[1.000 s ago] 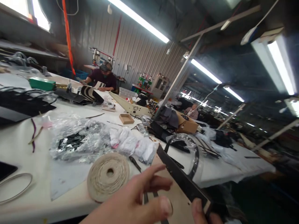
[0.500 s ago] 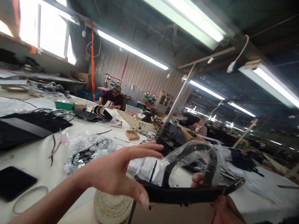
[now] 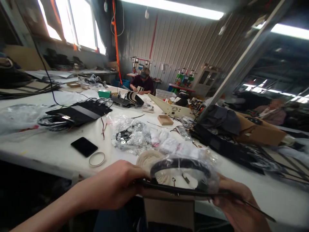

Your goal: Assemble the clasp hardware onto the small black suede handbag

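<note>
A handbag (image 3: 169, 204) with a black top edge and beige body is held level low in front of me. Its curved black handle (image 3: 180, 162) is wrapped in clear plastic. My left hand (image 3: 118, 183) pinches the left end of the top edge, thumb below and fingers partly hidden. My right hand (image 3: 238, 198) is closed around the right end, where a thin dark strap sticks out to the right. Through the handle loop a small metal clasp (image 3: 173, 180) shows. Just behind the handle lies a roll of cream tape (image 3: 147, 158) on the white table.
On the white table (image 3: 60, 151) lie a black phone (image 3: 84, 147), a pale ring (image 3: 97, 159), a plastic bag of small metal parts (image 3: 130, 135) and black bag panels (image 3: 82, 111). Farther back are a cardboard box lid (image 3: 165, 120) and a person (image 3: 143, 82) seated at work.
My left hand was raised and open beside the bag; now it grips the bag's left end. The bag has tilted and moved lower, and the view has swung down and right.
</note>
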The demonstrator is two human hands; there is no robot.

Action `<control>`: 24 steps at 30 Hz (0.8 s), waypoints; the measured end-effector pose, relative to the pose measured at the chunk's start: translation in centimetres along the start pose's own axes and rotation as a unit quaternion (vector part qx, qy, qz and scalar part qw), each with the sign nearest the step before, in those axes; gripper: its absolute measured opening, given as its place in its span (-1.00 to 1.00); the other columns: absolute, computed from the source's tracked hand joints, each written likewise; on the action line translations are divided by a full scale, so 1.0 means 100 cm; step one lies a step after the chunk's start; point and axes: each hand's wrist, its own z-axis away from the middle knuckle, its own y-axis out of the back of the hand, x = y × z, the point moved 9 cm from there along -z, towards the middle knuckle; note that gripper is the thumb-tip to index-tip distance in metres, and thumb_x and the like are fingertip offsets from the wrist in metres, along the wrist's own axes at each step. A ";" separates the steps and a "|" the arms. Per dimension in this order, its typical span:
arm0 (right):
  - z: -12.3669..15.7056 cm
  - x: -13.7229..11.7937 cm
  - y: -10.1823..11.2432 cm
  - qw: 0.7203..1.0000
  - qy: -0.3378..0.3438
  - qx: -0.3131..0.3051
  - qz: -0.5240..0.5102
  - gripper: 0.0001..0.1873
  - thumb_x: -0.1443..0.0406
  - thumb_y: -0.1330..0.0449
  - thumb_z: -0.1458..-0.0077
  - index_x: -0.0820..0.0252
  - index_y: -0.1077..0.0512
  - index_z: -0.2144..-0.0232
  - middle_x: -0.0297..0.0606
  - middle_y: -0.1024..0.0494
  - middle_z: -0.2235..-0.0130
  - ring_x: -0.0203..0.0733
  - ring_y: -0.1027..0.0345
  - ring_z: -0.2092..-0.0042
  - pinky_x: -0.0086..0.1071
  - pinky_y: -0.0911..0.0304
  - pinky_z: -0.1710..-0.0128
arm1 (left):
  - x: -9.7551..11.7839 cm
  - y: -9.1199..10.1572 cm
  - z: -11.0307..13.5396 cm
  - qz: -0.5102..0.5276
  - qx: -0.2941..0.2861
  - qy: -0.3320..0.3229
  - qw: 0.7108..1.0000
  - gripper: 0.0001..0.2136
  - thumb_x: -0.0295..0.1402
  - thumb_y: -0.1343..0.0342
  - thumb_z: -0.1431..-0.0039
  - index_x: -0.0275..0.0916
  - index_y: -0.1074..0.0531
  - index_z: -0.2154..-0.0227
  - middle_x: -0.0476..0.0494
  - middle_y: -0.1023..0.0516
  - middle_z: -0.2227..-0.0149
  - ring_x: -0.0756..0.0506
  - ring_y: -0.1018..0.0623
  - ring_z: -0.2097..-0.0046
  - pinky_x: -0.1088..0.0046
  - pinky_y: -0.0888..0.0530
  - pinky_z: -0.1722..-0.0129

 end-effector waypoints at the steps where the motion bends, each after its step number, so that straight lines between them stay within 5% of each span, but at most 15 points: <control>1: -0.004 -0.005 -0.006 1.000 0.012 -0.012 -0.001 -0.81 0.24 -0.63 0.05 0.07 -0.81 0.31 0.02 -0.76 0.22 0.04 -0.65 0.31 -0.23 -0.57 0.42 | -0.001 0.003 0.004 0.003 0.020 0.005 1.000 -0.80 -0.44 -0.22 -0.39 -0.11 -0.72 0.09 -0.12 -0.75 0.27 -0.15 -0.71 0.27 0.44 -0.47 0.28; 4: -0.018 -0.023 -0.005 0.998 0.044 0.052 -0.005 -0.77 0.23 -0.67 0.09 0.03 -0.80 0.32 -0.05 -0.76 0.26 -0.09 -0.58 0.39 -0.33 -0.50 0.48 | 0.003 0.020 0.007 0.003 0.084 0.028 0.996 -0.79 -0.41 -0.27 -0.36 -0.09 -0.72 0.04 -0.07 -0.75 0.28 -0.12 -0.68 0.30 0.47 -0.47 0.29; 8: -0.029 -0.026 -0.003 0.993 0.039 0.109 -0.008 -0.72 0.15 -0.71 0.13 0.04 -0.80 0.33 -0.06 -0.76 0.31 0.03 -0.66 0.31 -0.25 -0.59 0.36 | 0.005 0.042 0.006 0.017 0.160 0.052 0.986 -0.76 -0.27 -0.33 -0.35 -0.09 -0.68 -0.04 -0.04 -0.73 0.25 -0.12 -0.64 0.29 0.47 -0.45 0.31; 11: -0.020 0.014 -0.005 0.994 -0.029 0.105 -0.021 -0.72 0.16 -0.69 0.12 0.08 -0.80 0.34 -0.06 -0.76 0.32 0.04 -0.67 0.29 -0.24 -0.62 0.30 | -0.020 0.023 0.006 0.030 0.170 0.096 0.980 -0.81 -0.24 -0.31 -0.36 -0.10 -0.65 0.03 -0.05 -0.71 0.26 -0.12 -0.61 0.29 0.45 -0.39 0.34; 18: 0.042 0.159 -0.016 0.942 -0.277 0.185 -0.045 -0.38 0.04 -0.71 0.26 0.22 -0.77 0.15 -0.01 -0.80 0.17 0.18 -0.73 0.14 -0.09 -0.68 0.10 | -0.123 -0.067 0.019 0.127 0.157 0.237 0.950 -0.87 -0.25 -0.22 -0.41 -0.16 -0.56 0.11 -0.06 -0.67 0.23 -0.16 -0.59 0.19 0.39 -0.36 0.22; 21: 0.027 0.175 -0.032 0.938 -0.309 0.141 -0.063 -0.31 0.02 -0.70 0.20 0.22 -0.75 0.03 -0.02 -0.80 0.10 0.16 -0.73 0.07 -0.08 -0.66 -0.02 | -0.141 -0.067 0.011 0.131 0.151 0.246 0.949 -0.82 -0.19 -0.22 -0.41 -0.20 -0.55 0.12 -0.07 -0.64 0.25 -0.15 -0.56 0.22 0.38 -0.33 0.26; 24: -0.011 0.170 -0.038 0.949 -0.292 0.106 -0.058 -0.27 -0.01 -0.68 0.14 0.16 -0.73 -0.06 -0.07 -0.80 0.04 0.15 -0.71 0.03 -0.14 -0.65 0.02 | -0.150 -0.043 -0.011 0.116 0.160 0.232 0.952 -0.77 -0.13 -0.24 -0.37 -0.21 -0.52 0.22 -0.04 -0.56 0.34 -0.15 -0.52 0.27 0.38 -0.29 0.32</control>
